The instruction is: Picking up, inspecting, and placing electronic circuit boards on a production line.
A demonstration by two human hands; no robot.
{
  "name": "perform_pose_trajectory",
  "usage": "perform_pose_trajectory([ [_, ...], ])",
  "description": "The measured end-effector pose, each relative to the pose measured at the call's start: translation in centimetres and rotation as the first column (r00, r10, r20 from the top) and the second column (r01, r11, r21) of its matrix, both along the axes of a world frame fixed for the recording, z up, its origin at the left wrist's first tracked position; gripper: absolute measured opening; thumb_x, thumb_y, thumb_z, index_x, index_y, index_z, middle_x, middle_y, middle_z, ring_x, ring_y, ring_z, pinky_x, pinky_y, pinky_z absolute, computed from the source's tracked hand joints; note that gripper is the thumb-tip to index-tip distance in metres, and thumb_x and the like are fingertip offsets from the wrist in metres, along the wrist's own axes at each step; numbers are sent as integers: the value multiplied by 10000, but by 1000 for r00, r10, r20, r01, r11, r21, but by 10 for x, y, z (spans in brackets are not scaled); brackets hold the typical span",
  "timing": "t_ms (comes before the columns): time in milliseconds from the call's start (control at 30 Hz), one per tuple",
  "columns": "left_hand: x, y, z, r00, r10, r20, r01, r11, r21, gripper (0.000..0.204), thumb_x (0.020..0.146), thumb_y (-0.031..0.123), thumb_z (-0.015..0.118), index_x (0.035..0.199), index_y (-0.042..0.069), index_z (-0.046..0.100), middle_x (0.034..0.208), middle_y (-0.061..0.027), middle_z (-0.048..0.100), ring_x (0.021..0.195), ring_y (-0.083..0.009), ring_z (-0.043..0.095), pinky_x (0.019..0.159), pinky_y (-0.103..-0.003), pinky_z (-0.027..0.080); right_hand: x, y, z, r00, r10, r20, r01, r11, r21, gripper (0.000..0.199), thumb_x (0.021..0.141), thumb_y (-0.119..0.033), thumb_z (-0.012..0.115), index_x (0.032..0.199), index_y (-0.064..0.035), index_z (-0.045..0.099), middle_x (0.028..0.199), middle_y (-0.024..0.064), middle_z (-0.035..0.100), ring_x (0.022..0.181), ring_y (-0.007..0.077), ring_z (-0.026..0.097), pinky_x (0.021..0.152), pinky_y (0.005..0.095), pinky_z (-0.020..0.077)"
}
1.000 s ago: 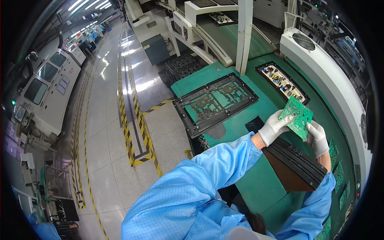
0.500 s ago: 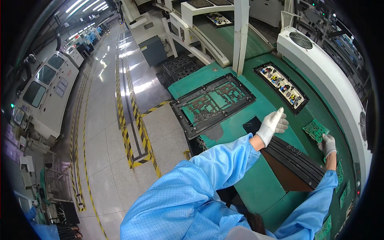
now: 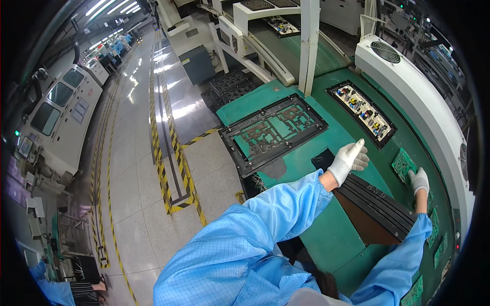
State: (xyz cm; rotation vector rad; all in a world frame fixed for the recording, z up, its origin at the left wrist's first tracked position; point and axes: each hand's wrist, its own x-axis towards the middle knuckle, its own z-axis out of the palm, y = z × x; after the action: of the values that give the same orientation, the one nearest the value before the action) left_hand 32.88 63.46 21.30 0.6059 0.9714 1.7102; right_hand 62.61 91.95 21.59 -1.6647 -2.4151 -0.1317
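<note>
In my white-gloved right hand (image 3: 419, 180) is the near edge of a green circuit board (image 3: 402, 161), above or on the green belt at the right; whether the board touches the belt I cannot tell. My left hand (image 3: 348, 161), also in a white glove, hovers over the black slatted carriers (image 3: 375, 196). Its fingers are loosely extended with the thumb up, and nothing shows in it. Farther up the belt lies a black frame carrier (image 3: 361, 113) filled with boards bearing colourful components. An unfilled black carrier with cutouts (image 3: 274, 131) lies on the green tabletop left of my left hand.
Several more green boards (image 3: 434, 229) lie along the belt beside my right forearm. A white curved housing with fans (image 3: 408, 76) borders the belt's far side. A pale post (image 3: 308, 48) rises behind the tabletop. Yellow-black floor tape (image 3: 168, 168) marks the aisle at left.
The board in my right hand has turned and now slants more steeply in view, with the hand slightly farther forward. My left hand stays in place. At lower left, another person has shifted.
</note>
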Motion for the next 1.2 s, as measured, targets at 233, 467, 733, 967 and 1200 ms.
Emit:
perform_pose_trajectory([
  [233,-1,-1,1,1000,4,8,-4,1000,9,772,985,634,580,1255,-89,571,1000,-181,684,865,-249,712,767,-337,591,-30,-129,152,779,204,-593,-454,835,-310,337,1004,-228,651,1201,45,646,961,88,689,868,175,650,817,314,533],
  [467,-2,-4,3,999,43,16,-43,999,12,707,994,595,596,1224,-72,583,998,-173,684,857,-252,710,761,-332,587,-41,-293,206,647,446,-618,-524,849,65,363,1000,-140,622,1304,56,601,1080,137,678,1020,195,648,935,312,501],
  [733,-11,19,-7,987,77,139,-88,993,74,573,966,523,685,1176,-6,621,997,-102,682,861,-222,683,750,-332,563,-62,-317,157,900,432,-52,-434,900,-35,358,940,-344,692,1012,1,631,927,206,667,881,394,666,788,485,528],
  [967,-11,122,11,913,99,396,17,960,-280,1068,942,565,651,1641,31,46,1693,-304,34,1577,-448,74,1239,-609,200,-61,-307,145,902,431,13,-431,902,-19,397,944,-388,690,947,-4,591,921,197,662,907,382,675,781,477,541],
  [1200,-2,191,11,875,272,400,-62,883,-466,901,941,693,512,1603,125,285,1682,-141,243,1524,-375,274,1205,-612,252,-64,-309,149,917,396,59,-394,918,-41,421,962,-438,657,947,-22,603,929,180,674,923,345,694,808,453,563],
])
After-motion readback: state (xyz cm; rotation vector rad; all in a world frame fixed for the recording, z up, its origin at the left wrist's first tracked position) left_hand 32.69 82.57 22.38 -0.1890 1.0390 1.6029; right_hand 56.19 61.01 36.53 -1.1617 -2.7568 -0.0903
